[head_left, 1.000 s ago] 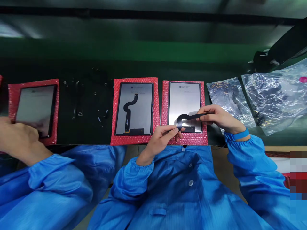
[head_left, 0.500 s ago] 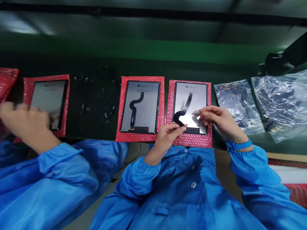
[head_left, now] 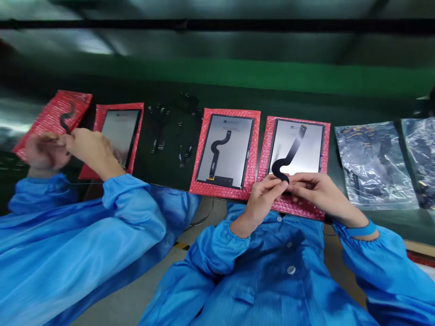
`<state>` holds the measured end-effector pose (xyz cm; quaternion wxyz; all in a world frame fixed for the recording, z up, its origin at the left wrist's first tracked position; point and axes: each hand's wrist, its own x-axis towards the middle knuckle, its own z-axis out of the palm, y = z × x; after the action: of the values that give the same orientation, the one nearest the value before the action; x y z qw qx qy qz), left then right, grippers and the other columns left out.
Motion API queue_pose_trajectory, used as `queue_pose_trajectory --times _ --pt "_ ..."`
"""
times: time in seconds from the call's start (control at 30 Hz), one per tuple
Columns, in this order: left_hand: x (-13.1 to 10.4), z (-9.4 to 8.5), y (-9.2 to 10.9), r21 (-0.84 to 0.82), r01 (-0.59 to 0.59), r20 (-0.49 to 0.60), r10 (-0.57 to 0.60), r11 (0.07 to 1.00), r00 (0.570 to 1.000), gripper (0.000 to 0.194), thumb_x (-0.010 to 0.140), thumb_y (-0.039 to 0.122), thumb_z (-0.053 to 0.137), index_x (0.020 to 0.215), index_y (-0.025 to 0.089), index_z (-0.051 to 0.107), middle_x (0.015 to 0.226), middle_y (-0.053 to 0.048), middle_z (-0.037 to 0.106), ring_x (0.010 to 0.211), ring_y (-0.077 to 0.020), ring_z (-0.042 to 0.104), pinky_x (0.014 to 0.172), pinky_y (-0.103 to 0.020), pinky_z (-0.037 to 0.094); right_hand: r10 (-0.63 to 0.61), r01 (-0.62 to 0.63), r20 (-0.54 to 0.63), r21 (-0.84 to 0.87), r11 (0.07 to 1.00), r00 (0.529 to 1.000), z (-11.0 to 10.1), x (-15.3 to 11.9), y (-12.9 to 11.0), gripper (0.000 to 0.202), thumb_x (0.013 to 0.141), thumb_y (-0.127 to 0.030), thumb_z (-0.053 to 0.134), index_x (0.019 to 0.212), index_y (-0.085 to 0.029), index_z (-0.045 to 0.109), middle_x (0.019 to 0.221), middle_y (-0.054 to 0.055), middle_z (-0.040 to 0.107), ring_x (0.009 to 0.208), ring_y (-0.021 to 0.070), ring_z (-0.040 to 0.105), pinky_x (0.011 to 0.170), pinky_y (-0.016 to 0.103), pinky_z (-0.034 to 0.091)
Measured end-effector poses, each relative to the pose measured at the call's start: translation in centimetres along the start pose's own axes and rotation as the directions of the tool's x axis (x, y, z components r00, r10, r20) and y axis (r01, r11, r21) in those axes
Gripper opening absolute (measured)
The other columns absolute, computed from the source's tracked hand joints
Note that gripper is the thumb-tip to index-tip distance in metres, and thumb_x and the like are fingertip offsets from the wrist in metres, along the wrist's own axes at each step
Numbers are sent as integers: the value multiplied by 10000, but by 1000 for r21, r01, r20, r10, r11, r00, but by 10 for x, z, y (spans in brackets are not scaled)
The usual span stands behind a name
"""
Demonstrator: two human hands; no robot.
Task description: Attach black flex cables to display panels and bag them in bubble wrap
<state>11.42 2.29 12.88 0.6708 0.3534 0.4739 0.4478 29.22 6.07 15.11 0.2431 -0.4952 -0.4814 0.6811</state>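
Observation:
A black S-shaped flex cable (head_left: 288, 154) extends over the silvery back of a display panel (head_left: 311, 151), which lies on a pink bubble-wrap sheet (head_left: 325, 158). My left hand (head_left: 261, 203) pinches the cable's lower end between thumb and fingers. Fingertips of my right hand (head_left: 311, 192) are closed on the same end, right beside the left ones. The joint between cable and panel is hidden behind my fingers. To the left, a second display panel (head_left: 234, 149) lies on its own bubble wrap, with another black flex cable (head_left: 215, 147) resting along it.
Clear plastic bags (head_left: 377, 167) of dark parts lie at the right. Several loose flex cables (head_left: 159, 131) are on the dark table farther left. A co-worker's hands (head_left: 90, 149) hold a black cable beside another panel (head_left: 118, 133) and more pink bubble wrap (head_left: 73, 102).
My right hand has come in from the panel's right side to meet my left at the cable's lower end. The view has turned left. A cable now shows in the co-worker's hands.

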Motion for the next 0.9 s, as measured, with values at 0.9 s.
queue_pose_trajectory --times 0.9 --pt "6 -14 2 -135 10 -125 -27 991 992 458 866 385 761 1262 180 653 1059 -87 777 500 -57 536 424 -222 342 88 -87 9 -87 992 996 2 0 4 368 758 -525 848 795 -168 766 669 30 696 541 140 607 518 272 467"
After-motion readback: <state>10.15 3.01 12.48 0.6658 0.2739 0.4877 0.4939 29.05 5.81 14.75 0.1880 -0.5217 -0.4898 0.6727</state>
